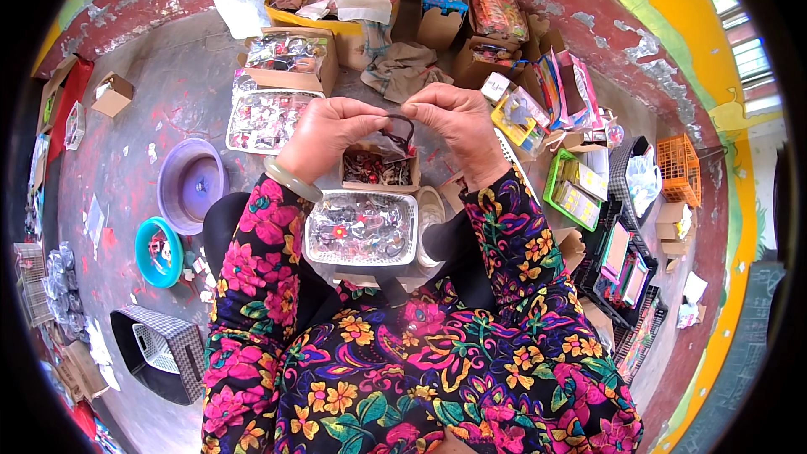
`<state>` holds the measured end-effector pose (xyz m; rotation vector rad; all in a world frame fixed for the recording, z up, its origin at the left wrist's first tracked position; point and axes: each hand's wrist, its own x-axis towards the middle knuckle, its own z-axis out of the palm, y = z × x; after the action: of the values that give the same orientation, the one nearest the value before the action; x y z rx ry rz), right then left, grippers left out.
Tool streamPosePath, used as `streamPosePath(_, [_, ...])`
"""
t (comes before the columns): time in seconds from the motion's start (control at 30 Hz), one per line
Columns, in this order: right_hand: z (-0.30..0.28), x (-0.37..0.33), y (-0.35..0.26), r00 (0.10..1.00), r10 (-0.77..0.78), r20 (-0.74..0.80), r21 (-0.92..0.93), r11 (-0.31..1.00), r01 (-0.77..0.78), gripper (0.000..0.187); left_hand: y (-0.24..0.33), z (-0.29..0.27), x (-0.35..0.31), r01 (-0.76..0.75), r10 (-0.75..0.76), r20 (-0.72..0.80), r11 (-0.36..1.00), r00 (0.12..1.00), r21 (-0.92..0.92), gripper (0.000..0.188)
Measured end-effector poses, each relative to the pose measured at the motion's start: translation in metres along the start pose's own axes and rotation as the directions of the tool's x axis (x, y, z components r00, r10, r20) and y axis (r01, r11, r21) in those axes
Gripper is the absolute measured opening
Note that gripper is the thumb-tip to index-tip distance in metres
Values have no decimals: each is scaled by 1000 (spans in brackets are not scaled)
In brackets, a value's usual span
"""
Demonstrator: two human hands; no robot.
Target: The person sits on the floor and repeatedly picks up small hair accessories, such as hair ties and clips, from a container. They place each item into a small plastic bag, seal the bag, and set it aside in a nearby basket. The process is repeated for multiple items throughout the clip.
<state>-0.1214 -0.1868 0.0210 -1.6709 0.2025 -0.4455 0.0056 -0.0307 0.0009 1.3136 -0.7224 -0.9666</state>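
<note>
Though thin, dark band [409, 129] between hands [322, 136] [461, 128].

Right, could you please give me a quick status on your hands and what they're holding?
Left hand and right hand pinching. Dark band held between them. Cardboard box and white basket below, not blocking the hands.

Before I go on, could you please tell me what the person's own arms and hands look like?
The left hand wears a pale, smooth bangle; the right hand shows none. Both are ungloved. The left sleeve and right sleeve are long and black, printed with pink and yellow flowers and green leaves.
</note>
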Motion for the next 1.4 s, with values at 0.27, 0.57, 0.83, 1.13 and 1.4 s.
streamPosePath(0.27, [-8, 4, 4, 983, 159, -88, 363, 924, -117, 7, -7, -10, 1, -46, 42, -52, 996, 998, -82, 18])
streamPosePath(0.57, [-4, 8, 18, 952, 297, -79, 614, 766, -189, 13, -12, 8, -2, 157, -158, 35, 892, 987, -424, 24])
streamPosePath(0.83, [3, 7, 29, 894, 391, -217, 679, 719, -149, 11, -20, 25, 0, 269, -267, 81, 816, 960, -511, 19])
streamPosePath(1.13, [4, 6, 22, 912, 368, -181, 600, 776, -194, 16, -26, 16, 5, 14, -121, -125, 772, 985, -635, 15])
streamPosePath(1.4, [-8, 7, 22, 918, 392, -57, 372, 862, -344, 11, -26, 10, 2, 101, -178, -114, 865, 977, -491, 14])
